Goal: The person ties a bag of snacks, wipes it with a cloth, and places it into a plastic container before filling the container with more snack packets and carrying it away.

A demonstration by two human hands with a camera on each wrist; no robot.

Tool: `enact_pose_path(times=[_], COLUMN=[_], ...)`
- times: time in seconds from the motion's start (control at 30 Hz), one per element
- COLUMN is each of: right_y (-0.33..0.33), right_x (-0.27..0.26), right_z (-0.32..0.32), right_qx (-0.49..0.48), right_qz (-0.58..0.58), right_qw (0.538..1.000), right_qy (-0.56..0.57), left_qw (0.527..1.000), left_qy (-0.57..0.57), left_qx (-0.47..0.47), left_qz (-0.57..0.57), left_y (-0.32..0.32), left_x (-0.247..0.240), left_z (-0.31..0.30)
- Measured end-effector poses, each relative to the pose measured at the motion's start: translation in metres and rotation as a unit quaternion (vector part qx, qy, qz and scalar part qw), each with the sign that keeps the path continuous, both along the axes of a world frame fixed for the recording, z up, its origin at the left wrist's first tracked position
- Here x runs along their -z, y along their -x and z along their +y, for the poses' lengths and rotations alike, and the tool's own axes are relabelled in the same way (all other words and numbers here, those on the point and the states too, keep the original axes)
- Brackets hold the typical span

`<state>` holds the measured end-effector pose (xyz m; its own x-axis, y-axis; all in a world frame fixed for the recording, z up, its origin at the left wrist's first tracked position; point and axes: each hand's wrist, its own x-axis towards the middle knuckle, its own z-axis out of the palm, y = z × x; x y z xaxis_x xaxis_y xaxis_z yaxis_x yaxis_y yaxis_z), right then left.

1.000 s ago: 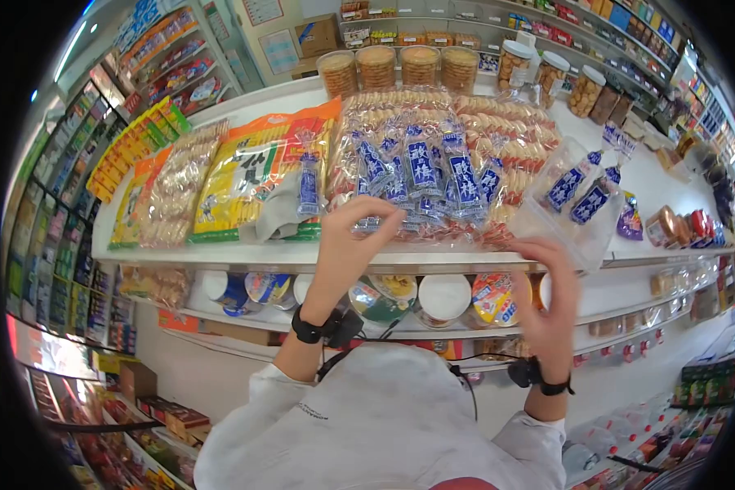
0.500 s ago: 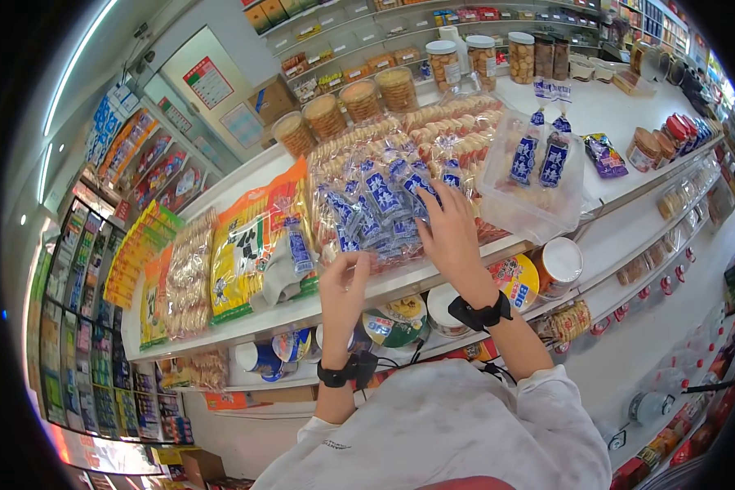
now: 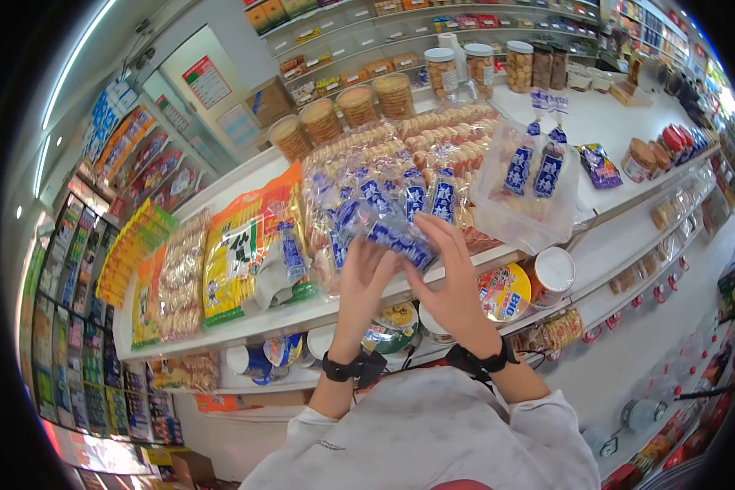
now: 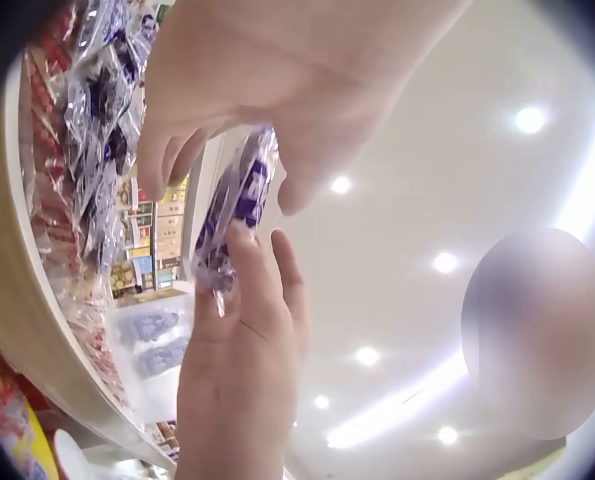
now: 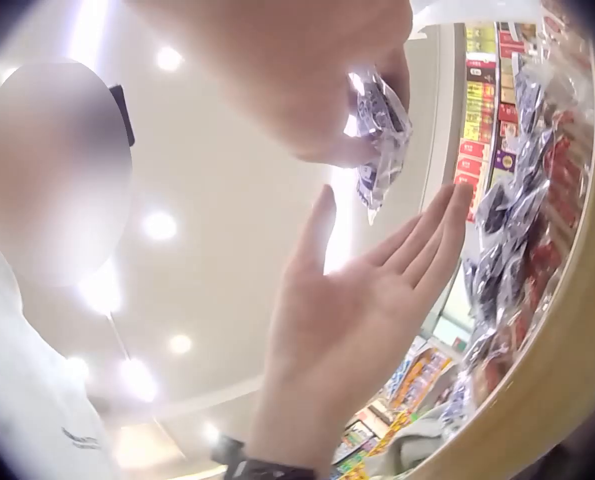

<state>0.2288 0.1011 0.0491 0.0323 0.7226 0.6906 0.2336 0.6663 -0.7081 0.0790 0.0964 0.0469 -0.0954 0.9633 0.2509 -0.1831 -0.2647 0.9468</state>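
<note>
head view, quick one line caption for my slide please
Right hand grips a blue-labelled snack packet, left hand open against it, above a shop shelf of biscuit packs.

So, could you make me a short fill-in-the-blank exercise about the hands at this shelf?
1. The snack packet between the left hand and right hand has a ___ label.
2. Each wrist wears a ___ band.
3. The round biscuit tubs stand at the ___ of the top shelf.
Missing words: blue; black; back.
</note>
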Motion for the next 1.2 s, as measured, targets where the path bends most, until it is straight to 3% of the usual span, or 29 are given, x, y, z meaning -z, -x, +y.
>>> enact_pose_path(times=[0.07, 0.17, 0.37, 0.57, 0.67, 0.8, 1.2], right_y=[0.005, 0.006, 0.008, 0.008, 0.008, 0.006, 0.005], right_x=[0.001, 0.015, 0.024, 0.021, 0.016, 0.015, 0.001], right_z=[-0.013, -0.016, -0.015, -0.017, -0.019, -0.016, -0.023], right_qx=[-0.118, -0.208, -0.232, -0.247, -0.257, -0.244, -0.242], right_qz=[0.076, 0.140, 0.150, 0.157, 0.182, 0.205, 0.185], right_qw=[0.982, 0.946, 0.932, 0.924, 0.913, 0.909, 0.924], right_qy=[0.124, 0.206, 0.234, 0.247, 0.258, 0.268, 0.233], left_qw=[0.999, 0.998, 0.995, 0.996, 0.995, 0.999, 0.999], left_qy=[-0.011, -0.055, -0.050, -0.058, -0.047, 0.035, -0.031], left_qx=[-0.037, -0.043, -0.056, -0.048, -0.012, -0.030, -0.038], left_qz=[0.029, -0.003, 0.059, 0.048, 0.085, 0.021, -0.022], left_y=[0.001, 0.000, 0.007, 0.013, 0.018, 0.019, 0.022], left_x=[-0.007, -0.009, -0.011, -0.005, -0.010, -0.013, -0.010], left_z=[-0.001, 0.000, -0.009, -0.010, -0.012, -0.017, -0.018])
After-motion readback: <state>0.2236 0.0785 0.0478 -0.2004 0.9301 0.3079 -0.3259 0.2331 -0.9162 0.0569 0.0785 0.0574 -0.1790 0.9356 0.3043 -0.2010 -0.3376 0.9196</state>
